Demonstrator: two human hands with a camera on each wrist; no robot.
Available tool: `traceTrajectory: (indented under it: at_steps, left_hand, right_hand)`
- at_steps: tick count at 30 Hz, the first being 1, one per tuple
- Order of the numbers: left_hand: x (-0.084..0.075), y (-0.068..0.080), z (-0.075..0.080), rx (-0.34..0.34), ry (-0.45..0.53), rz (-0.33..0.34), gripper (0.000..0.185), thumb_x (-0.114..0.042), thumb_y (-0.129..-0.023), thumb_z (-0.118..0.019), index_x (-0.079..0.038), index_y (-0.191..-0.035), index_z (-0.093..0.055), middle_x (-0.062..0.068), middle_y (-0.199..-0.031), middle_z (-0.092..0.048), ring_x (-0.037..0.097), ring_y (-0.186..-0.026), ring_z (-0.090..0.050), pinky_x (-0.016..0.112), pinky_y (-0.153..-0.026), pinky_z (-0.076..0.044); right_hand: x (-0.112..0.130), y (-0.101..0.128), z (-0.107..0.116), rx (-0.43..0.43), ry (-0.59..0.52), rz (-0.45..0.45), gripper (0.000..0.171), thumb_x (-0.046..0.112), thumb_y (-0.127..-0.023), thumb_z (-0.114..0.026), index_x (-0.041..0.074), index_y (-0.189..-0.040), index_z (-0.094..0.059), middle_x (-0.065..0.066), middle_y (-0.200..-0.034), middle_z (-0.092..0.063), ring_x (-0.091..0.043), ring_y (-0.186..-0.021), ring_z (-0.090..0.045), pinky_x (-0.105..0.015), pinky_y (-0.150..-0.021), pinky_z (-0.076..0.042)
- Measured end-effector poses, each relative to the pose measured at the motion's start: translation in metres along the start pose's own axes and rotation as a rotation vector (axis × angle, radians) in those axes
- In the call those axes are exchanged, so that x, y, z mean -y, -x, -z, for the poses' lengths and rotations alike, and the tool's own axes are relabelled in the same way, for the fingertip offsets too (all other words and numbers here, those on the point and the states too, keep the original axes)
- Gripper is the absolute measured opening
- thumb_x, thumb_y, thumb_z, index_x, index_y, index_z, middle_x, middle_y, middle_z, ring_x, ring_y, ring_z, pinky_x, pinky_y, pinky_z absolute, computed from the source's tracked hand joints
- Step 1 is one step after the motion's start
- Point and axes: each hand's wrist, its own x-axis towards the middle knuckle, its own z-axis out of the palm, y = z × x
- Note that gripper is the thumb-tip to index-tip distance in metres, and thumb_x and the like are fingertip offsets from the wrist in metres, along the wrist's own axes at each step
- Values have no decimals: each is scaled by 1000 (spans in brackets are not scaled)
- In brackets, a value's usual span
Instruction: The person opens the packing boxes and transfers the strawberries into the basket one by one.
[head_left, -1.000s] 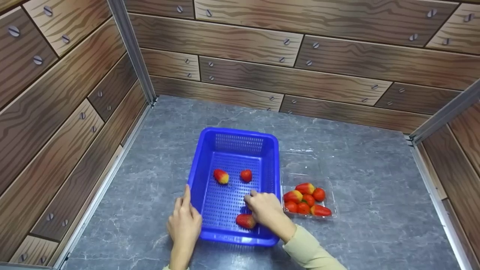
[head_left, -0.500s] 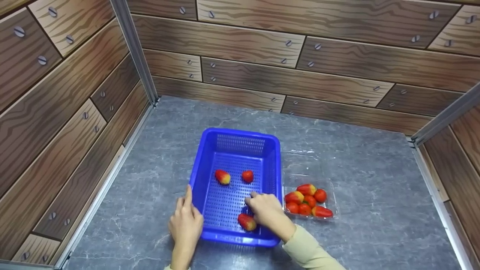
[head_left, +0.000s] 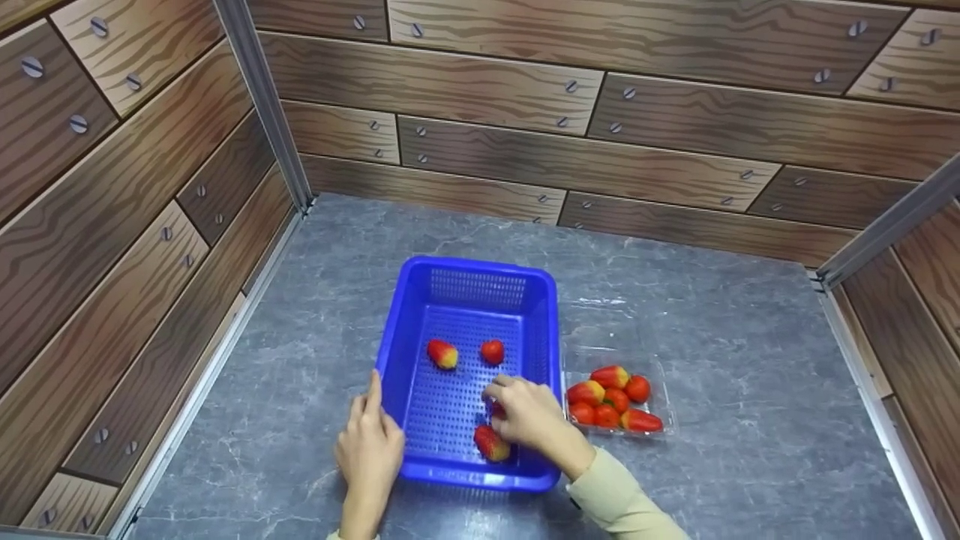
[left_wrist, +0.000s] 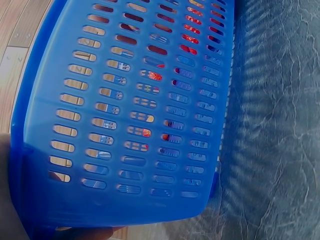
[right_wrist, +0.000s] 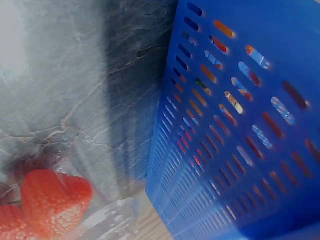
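A blue perforated plastic basket (head_left: 467, 474) stands on the grey surface. My left hand (head_left: 369, 442) grips its left rim near the front corner, index finger pointing forward along the rim. Inside the basket, my right hand (head_left: 529, 409) has curled fingers pinching a strawberry (head_left: 496, 410), mostly hidden under them. Right beside that hand lies a red and yellow strawberry (head_left: 491, 444). Farther back in the basket are another red and yellow strawberry (head_left: 442, 354) and a small red one (head_left: 492, 351). Both wrist views mainly show the basket's slotted walls.
A clear plastic clamshell box (head_left: 667, 397) with its lid folded back stands right of the basket. Several red and yellow strawberries (head_left: 610, 377) lie in it. Wood-patterned walls (head_left: 480, 90) enclose the surface at the back and sides.
My right hand's fingers have lifted and shifted slightly, so a red strawberry shows beneath them. The strawberry beside that hand has turned a little. My left hand stays on the rim.
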Motion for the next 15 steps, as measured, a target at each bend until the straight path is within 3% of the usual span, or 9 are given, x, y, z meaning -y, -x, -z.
traceTrajectory:
  at_steps: [7,15]
  left_hand:
    - [2,0,1,3,-4,17,62,0,-83,-60,-12,-144,-53,15,-107,-65,30,-52,-54,44,-48,-46]
    - [1,0,0,18,-3,22,64,0,-83,-59,-13,-146,-52,15,-108,-65,30,-53,-56,45,-49,-47]
  right_hand:
    - [-2,-1,5,-143,-140,17,25,14,-77,-75,13,-101,-72,1,-97,-67,-21,-87,-66,-39,-65,-56]
    - [-5,-2,26,-163,-236,-30,31,13,-79,-76,11,-110,-71,-2,-106,-68,-22,-95,-67,-40,-77,-56]
